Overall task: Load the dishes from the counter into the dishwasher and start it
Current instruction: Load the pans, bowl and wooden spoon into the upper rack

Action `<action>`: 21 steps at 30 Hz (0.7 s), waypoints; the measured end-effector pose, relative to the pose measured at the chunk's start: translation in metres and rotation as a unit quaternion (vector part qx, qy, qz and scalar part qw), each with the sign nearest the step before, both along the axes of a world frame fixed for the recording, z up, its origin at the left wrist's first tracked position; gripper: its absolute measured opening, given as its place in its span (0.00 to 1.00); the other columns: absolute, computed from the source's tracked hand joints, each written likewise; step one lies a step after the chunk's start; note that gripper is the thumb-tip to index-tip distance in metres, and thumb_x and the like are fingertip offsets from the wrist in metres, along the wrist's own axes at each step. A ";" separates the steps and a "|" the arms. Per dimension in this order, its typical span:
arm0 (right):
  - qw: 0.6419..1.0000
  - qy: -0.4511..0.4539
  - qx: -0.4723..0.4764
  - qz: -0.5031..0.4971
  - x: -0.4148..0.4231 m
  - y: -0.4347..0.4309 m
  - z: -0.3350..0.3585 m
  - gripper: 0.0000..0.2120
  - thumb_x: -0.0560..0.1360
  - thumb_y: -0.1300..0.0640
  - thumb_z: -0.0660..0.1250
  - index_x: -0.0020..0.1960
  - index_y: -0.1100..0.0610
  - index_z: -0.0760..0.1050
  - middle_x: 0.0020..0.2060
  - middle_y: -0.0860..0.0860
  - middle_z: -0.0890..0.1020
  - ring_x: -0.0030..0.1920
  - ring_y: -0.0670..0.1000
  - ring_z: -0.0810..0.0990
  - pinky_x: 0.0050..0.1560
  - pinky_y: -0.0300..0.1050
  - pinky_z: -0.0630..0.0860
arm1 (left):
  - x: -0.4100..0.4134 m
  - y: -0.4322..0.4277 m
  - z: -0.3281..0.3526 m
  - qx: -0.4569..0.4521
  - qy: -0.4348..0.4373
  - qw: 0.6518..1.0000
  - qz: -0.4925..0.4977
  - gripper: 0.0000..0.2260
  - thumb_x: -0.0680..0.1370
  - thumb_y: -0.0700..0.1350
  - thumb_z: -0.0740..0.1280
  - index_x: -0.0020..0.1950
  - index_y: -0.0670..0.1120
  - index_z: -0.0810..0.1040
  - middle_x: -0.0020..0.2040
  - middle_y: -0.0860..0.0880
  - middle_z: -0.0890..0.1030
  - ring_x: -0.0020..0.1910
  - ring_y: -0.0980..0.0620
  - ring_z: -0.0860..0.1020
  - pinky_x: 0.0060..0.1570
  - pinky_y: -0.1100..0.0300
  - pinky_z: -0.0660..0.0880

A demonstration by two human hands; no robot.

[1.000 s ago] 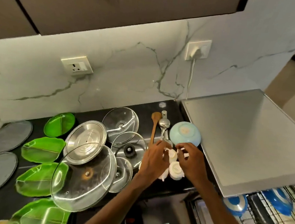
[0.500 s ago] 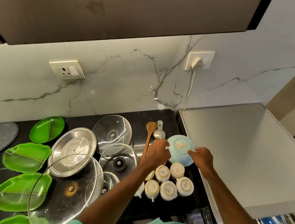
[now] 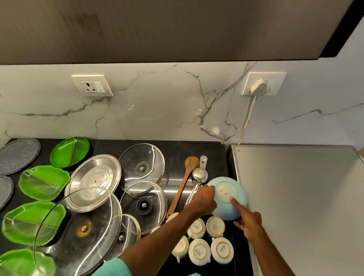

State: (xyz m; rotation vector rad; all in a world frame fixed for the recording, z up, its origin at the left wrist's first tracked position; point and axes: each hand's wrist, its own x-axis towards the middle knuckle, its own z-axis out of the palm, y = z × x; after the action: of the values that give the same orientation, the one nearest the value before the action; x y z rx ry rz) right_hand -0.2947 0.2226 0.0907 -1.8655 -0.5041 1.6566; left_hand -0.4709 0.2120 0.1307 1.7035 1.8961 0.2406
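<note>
Right side of surface (image 3: 175, 157): inverted blue bowl (image 3: 221, 206); left grip (image 3: 203, 200) curled on its rim, right grip (image 3: 248, 224) pinching near edge, presumably for lifting.

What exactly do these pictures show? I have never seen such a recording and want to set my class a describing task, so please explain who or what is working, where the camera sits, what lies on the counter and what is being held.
No machine works here: these are a person's two bare hands. Every picture comes from one wide-angle camera worn on the person's head, looking forward and down. On the black counter lie green leaf-shaped plates, grey plates, glass lids, a steel lid, a wooden spoon, a metal utensil and white cups set upside down. Both hands are on an upturned light blue bowl: the left hand grips its left edge, while the right hand lays a forefinger on its base, thumb at the near rim.
</note>
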 end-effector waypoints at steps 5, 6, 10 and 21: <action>1.000 0.002 0.012 0.017 -0.009 0.020 0.011 0.47 0.57 0.48 0.86 0.69 0.63 0.71 0.63 0.60 0.79 0.59 0.61 0.80 0.43 0.58 0.85 | -0.017 0.007 0.001 0.009 -0.011 0.999 0.050 0.14 0.75 0.38 0.66 0.61 0.41 0.78 0.57 0.42 0.81 0.57 0.44 0.80 0.55 0.51 0.79; 1.000 -0.002 0.016 0.024 -0.011 0.024 0.015 0.45 0.59 0.49 0.85 0.69 0.64 0.71 0.63 0.60 0.79 0.58 0.61 0.81 0.44 0.59 0.85 | -0.024 0.008 0.000 0.015 -0.001 0.998 0.069 0.13 0.75 0.38 0.67 0.59 0.43 0.80 0.54 0.44 0.82 0.54 0.45 0.81 0.52 0.52 0.80; 0.999 -0.020 0.031 0.037 -0.014 0.038 0.023 0.40 0.63 0.51 0.83 0.68 0.65 0.72 0.62 0.60 0.79 0.56 0.60 0.81 0.49 0.61 0.83 | -0.049 0.012 -0.004 0.009 0.041 0.985 0.167 0.04 0.75 0.38 0.67 0.47 0.45 0.79 0.41 0.49 0.81 0.39 0.50 0.80 0.37 0.57 0.80; 0.998 0.031 0.048 0.040 -0.009 0.040 0.030 0.32 0.70 0.53 0.79 0.69 0.62 0.73 0.60 0.57 0.80 0.60 0.60 0.80 0.55 0.65 0.81 | -0.073 0.011 -0.040 -0.058 0.163 0.968 0.182 0.12 0.78 0.41 0.68 0.62 0.43 0.76 0.57 0.44 0.79 0.54 0.48 0.80 0.49 0.59 0.77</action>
State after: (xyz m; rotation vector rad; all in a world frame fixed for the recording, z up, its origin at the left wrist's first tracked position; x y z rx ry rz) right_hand -0.3037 0.2625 0.1208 -1.7389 -0.6276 1.7061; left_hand -0.5441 0.2225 0.0907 1.3716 2.4114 -0.0168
